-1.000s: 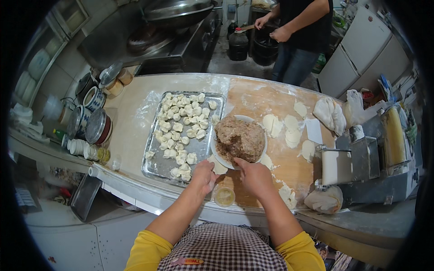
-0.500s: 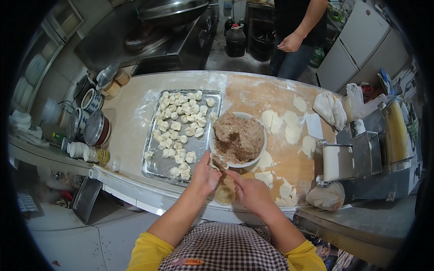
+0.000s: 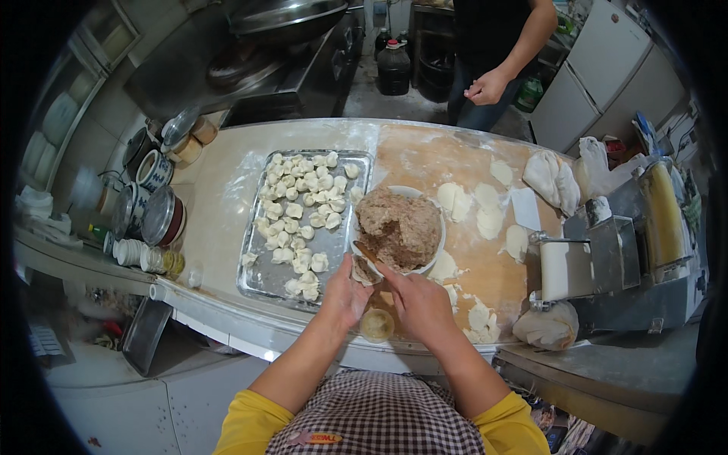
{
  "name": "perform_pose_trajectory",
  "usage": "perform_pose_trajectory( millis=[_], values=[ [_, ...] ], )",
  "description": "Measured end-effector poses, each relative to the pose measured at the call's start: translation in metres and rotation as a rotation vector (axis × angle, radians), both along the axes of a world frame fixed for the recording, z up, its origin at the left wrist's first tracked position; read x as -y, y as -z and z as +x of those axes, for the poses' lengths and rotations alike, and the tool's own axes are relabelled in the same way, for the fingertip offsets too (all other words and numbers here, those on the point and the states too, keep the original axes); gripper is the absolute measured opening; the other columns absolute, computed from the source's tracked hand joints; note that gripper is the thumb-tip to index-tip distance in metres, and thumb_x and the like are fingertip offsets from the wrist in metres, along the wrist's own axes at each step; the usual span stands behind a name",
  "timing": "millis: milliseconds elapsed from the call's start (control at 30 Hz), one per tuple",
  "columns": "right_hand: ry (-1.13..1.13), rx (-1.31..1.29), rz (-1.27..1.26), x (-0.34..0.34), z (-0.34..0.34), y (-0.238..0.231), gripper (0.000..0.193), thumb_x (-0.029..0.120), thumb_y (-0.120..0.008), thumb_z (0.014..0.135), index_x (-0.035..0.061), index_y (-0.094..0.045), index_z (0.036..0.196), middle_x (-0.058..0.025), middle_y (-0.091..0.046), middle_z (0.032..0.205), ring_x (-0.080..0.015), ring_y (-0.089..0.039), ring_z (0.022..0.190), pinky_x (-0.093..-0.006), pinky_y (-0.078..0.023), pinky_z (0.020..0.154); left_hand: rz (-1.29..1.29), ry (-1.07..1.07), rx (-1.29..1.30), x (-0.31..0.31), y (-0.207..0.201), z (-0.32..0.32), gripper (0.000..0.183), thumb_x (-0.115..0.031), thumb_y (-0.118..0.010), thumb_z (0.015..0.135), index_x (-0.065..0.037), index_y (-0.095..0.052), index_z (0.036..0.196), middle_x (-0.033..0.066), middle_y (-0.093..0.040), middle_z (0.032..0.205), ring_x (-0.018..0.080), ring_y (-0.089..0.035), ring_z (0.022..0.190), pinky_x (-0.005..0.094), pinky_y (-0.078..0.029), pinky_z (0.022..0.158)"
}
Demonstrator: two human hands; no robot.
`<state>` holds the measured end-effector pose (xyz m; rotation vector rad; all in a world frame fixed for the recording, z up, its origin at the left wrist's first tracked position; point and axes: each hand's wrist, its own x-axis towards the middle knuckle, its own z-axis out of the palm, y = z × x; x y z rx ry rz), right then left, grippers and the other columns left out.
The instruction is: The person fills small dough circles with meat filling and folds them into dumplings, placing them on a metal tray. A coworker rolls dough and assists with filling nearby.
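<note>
My left hand (image 3: 343,297) cups a round dough wrapper (image 3: 366,273) with a dab of meat filling on it. In my right hand (image 3: 421,305) is a thin brown wooden spatula (image 3: 367,251), its tip over the near-left rim of a white bowl (image 3: 441,241). A large mound of minced meat filling (image 3: 403,224) rises from that bowl. Just below my hands stands a small round dish (image 3: 377,325). Left of the bowl, a metal tray (image 3: 262,291) carries many folded dumplings (image 3: 301,262) on its surface.
Loose dough wrappers (image 3: 489,212) lie on the floured board (image 3: 425,155) to the right, before a dough-rolling machine (image 3: 584,262). Lidded pots (image 3: 161,214) and jars line the left edge. Across the counter stands another person, one hand (image 3: 489,87) lowered.
My right hand has shifted slightly up, and the spatula has swung from the wrapper toward the bowl's rim. The wrapper shows more openly in my left hand. The other person's hand moved slightly.
</note>
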<state>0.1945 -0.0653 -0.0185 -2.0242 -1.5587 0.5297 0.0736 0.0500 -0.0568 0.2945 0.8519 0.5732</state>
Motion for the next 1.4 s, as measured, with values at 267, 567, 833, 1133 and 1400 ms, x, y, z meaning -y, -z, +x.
perform_pose_trajectory(
  millis=[267, 567, 833, 1133, 1400],
  values=[
    [0.051, -0.045, -0.195, -0.002, 0.013, 0.006, 0.039, 0.019, -0.054, 0.094, 0.0167, -0.058, 0.132, -0.0216, -0.068, 0.084, -0.0394, -0.066, 0.077, -0.0508, -0.052, 0.067, -0.033, -0.012, 0.064, 0.001, 0.004, -0.005, 0.045, -0.033, -0.032, 0.108, -0.001, -0.043, 0.138, 0.0150, -0.053, 0.138, 0.0304, -0.055, 0.123, 0.0457, -0.044, 0.108],
    [0.003, -0.211, -0.070, 0.021, -0.024, 0.027, 0.045, 0.018, -0.052, 0.094, 0.0175, -0.052, 0.139, -0.0214, -0.068, 0.096, -0.0373, -0.066, 0.086, -0.0490, -0.052, 0.074, -0.007, -0.044, 0.054, 0.004, 0.014, -0.017, 0.050, -0.038, -0.026, 0.108, 0.000, -0.044, 0.135, 0.0164, -0.055, 0.133, 0.0331, -0.055, 0.122, 0.0501, -0.043, 0.105],
    [-0.036, -0.277, 0.024, 0.027, -0.028, 0.019, 0.046, 0.018, -0.053, 0.093, 0.0206, -0.052, 0.140, -0.0173, -0.068, 0.093, -0.0371, -0.064, 0.084, -0.0480, -0.051, 0.074, -0.036, -0.058, 0.054, 0.007, 0.008, -0.039, 0.045, -0.039, -0.032, 0.107, -0.003, -0.045, 0.130, 0.0141, -0.056, 0.127, 0.0351, -0.056, 0.116, 0.0494, -0.044, 0.104],
    [-0.089, -0.109, 0.021, 0.032, -0.038, 0.012, 0.047, 0.017, -0.058, 0.091, 0.0235, -0.054, 0.138, -0.0120, -0.065, 0.088, -0.0331, -0.064, 0.076, -0.0448, -0.053, 0.068, -0.063, -0.079, 0.154, 0.006, -0.007, -0.041, 0.047, -0.041, -0.029, 0.107, -0.002, -0.043, 0.131, 0.0164, -0.055, 0.124, 0.0396, -0.056, 0.115, 0.0547, -0.046, 0.101],
    [0.038, -0.731, -0.090, 0.033, -0.032, 0.012, 0.040, 0.018, -0.048, 0.098, 0.0149, -0.051, 0.138, -0.0147, -0.068, 0.084, -0.0332, -0.063, 0.064, -0.0434, -0.053, 0.059, 0.018, -0.054, 0.226, 0.000, -0.023, -0.038, 0.050, -0.042, -0.029, 0.107, -0.001, -0.048, 0.129, 0.0158, -0.056, 0.122, 0.0404, -0.056, 0.116, 0.0554, -0.046, 0.101]
  ],
)
